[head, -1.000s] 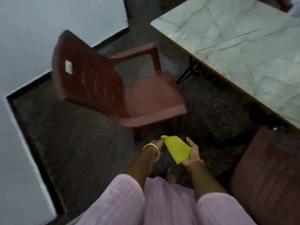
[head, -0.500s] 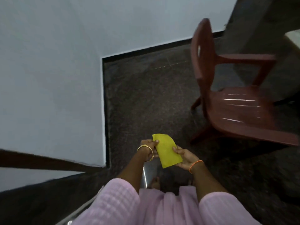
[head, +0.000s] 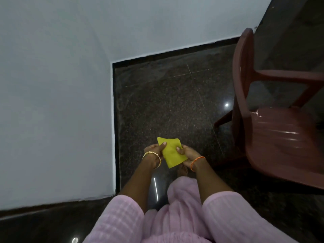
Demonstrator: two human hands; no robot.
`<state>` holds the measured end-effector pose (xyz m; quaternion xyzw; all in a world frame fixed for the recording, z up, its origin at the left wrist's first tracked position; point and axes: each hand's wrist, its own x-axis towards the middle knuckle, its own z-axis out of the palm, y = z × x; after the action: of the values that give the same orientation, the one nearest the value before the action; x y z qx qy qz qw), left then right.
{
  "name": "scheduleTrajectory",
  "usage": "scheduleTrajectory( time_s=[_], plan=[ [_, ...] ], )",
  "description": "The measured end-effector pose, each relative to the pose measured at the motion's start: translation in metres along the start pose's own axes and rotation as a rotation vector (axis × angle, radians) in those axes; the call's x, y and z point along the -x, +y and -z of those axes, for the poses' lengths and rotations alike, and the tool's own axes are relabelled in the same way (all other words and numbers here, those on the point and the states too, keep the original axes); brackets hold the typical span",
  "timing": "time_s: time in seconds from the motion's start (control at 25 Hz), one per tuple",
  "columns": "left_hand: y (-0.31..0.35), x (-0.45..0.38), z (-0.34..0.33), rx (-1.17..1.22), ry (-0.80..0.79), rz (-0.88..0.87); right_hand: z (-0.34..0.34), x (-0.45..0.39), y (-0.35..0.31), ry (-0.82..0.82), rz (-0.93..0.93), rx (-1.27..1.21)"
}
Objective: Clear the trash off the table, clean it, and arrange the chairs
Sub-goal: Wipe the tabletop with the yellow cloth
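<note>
Both hands held a folded yellow cloth [head: 172,152] in front of the body, above the dark speckled floor [head: 166,102]. The left hand [head: 155,150] pinched the cloth at its upper left corner: the thumb lay on top of the fabric and the other fingers were curled under it. The right hand [head: 186,153] gripped the right edge of the cloth in the same way, with the thumb pressed on the upper side and the fingers [head: 185,161] bent around below. The cloth was tilted, its lower corner pointing down toward the person.

A gold bangle [head: 152,157] sat on the left wrist and an orange thread band [head: 196,162] on the right wrist. Pink sleeves [head: 121,220] covered both upper arms, and a bare foot [head: 182,171] showed on the floor just under the cloth.

At the right stood a reddish-brown plastic chair [head: 280,130], seen from its side, with its backrest toward the wall corner. It was well apart from the hands. A pale wall [head: 52,102] filled the left and the top of the view, with a black skirting along its foot.
</note>
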<state>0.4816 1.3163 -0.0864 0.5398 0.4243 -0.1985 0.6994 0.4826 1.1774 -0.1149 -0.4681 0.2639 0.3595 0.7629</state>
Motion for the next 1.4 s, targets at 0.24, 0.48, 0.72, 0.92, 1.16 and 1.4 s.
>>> scheduleTrajectory(
  time_s=[0.24,0.48,0.72,0.92,1.16,1.4],
  plan=[
    [0.105,-0.069,-0.076,0.063,0.053,-0.101,-0.01,-0.075,-0.115,0.027,0.017,-0.081],
    [0.194,-0.154,-0.148,-0.042,0.063,-0.114,-0.004,-0.148,-0.217,0.197,-0.037,-0.235],
    [0.312,-0.25,-0.249,-0.385,-0.276,0.035,0.019,-0.236,-0.346,0.302,0.087,-0.405],
    [0.416,-0.306,-0.345,-0.665,-0.406,-0.015,0.048,-0.274,-0.456,0.497,0.066,-0.355],
    [0.45,-0.345,-0.502,-0.853,-0.582,-0.004,0.138,-0.295,-0.563,0.712,0.402,-0.574],
    [0.446,-0.376,-0.683,-1.029,-0.571,-0.384,0.258,-0.308,-0.651,0.746,0.465,-0.681]
  ],
)
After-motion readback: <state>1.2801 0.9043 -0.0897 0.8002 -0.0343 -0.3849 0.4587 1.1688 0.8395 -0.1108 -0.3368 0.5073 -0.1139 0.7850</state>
